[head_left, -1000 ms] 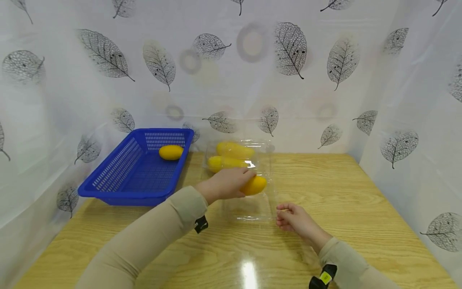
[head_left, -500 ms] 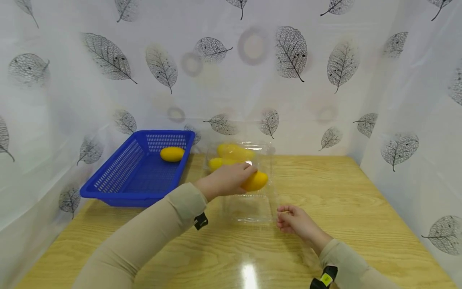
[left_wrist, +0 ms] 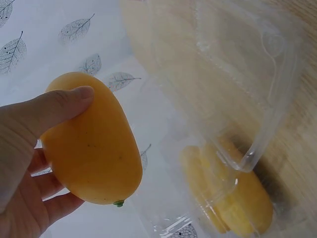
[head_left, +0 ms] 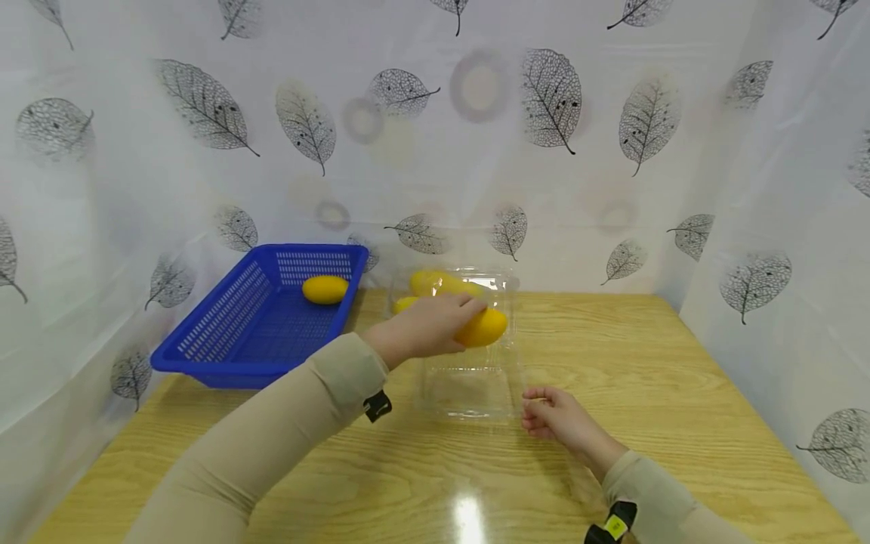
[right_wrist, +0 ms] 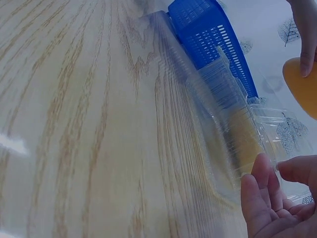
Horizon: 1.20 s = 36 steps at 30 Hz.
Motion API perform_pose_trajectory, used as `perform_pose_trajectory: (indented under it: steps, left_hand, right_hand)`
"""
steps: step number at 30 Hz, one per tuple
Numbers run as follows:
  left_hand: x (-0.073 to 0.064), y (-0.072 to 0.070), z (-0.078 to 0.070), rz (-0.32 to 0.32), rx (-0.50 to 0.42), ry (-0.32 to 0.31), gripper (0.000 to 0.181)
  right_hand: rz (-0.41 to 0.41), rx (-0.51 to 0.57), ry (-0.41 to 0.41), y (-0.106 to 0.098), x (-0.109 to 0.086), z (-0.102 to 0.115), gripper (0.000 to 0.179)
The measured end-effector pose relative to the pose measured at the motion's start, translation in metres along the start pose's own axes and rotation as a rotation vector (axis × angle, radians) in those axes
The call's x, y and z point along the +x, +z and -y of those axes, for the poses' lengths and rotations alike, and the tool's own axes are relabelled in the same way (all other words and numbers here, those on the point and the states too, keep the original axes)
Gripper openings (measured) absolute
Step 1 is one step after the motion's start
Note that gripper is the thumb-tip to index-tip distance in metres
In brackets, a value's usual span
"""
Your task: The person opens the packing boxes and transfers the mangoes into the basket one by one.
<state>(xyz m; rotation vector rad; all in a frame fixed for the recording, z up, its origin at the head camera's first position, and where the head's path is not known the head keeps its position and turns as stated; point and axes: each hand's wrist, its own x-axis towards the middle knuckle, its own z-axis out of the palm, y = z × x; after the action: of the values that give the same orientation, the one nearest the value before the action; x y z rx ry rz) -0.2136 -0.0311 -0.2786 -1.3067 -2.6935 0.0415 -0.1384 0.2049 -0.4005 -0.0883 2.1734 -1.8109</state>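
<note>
My left hand (head_left: 431,326) grips an orange-yellow mango (head_left: 491,328) above the clear plastic container (head_left: 469,413). In the left wrist view, the thumb lies across the held mango (left_wrist: 96,144), with fingers behind it and a green stem nub at its lower end. Two more yellow mangoes (head_left: 445,284) lie in the container's far part, partly hidden by the left hand. At the container's near right corner is my right hand (head_left: 560,419). Seen from the right wrist, its thumb and fingers pinch the clear container's edge (right_wrist: 270,144).
To the left stands a blue perforated basket (head_left: 204,366) with one mango (head_left: 325,289) at its far right side. The wooden table (head_left: 612,340) meets a white leaf-print curtain (head_left: 435,174) behind and at both sides.
The left hand has lifted the mango slightly upward and away over the container. The right hand keeps its place at the container's corner.
</note>
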Motion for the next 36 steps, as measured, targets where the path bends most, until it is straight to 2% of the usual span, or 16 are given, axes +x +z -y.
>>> perform_pose_trajectory:
  steps: [5, 13, 20, 26, 36]
  left_hand:
    - [0.001, -0.008, -0.001, -0.001, 0.004, -0.001, 0.075]
    - [0.002, -0.018, -0.002, -0.019, 0.026, 0.029, 0.065]
    - [0.002, -0.026, -0.003, 0.000, 0.025, 0.008, 0.065]
    - [-0.001, -0.028, -0.002, 0.001, 0.027, -0.005, 0.068]
    - [-0.009, -0.026, 0.003, -0.021, 0.029, 0.013, 0.068]
  right_hand:
    - [-0.009, -0.002, 0.006, 0.001, 0.000, 0.000, 0.037]
    - [-0.018, -0.003, 0.006, 0.001, -0.001, 0.001, 0.038]
    - [-0.021, -0.008, 0.009, 0.001, -0.001, 0.000, 0.038]
    - [-0.028, -0.006, 0.014, 0.004, -0.001, 0.001, 0.038]
    - [-0.020, -0.010, 0.011, 0.002, 0.000, 0.000, 0.039]
